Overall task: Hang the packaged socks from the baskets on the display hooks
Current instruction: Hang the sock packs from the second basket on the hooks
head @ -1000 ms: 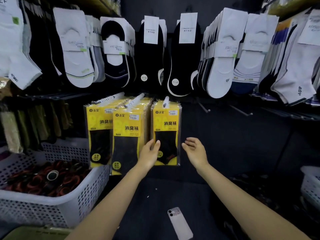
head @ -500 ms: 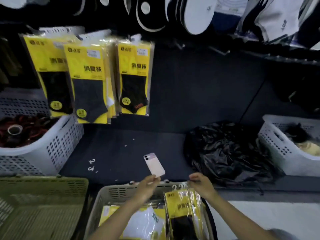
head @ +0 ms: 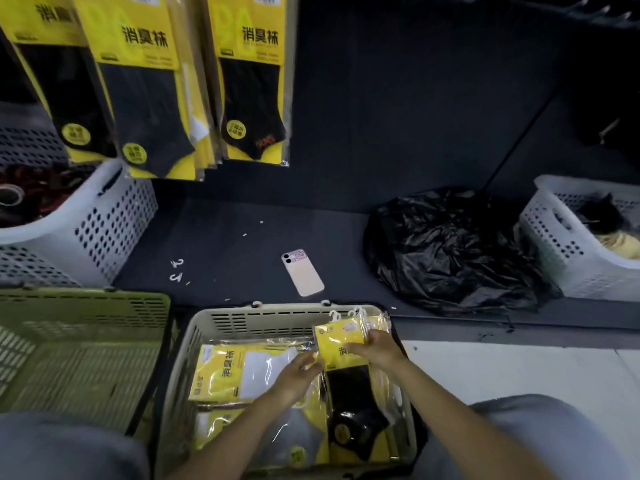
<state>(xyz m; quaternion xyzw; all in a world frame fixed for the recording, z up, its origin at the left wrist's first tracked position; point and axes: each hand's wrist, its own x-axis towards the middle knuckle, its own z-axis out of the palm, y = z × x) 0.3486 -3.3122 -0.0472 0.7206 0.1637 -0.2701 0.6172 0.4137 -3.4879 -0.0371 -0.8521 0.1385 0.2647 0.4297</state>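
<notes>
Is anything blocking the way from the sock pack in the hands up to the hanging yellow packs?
Nothing visible does. The left hand and right hand hold the sock pack in the beige basket; only open space lies between it and the hanging packs. The hooks themselves are out of view.

Yellow and black everywhere.
Sock packs [head: 145, 81] were bright yellow around black socks; beige basket [head: 277, 311], green basket [head: 86, 341], white basket [head: 114, 230] dotted with holes; glossy black bag [head: 450, 251], pale pink phone [head: 304, 275].
</notes>
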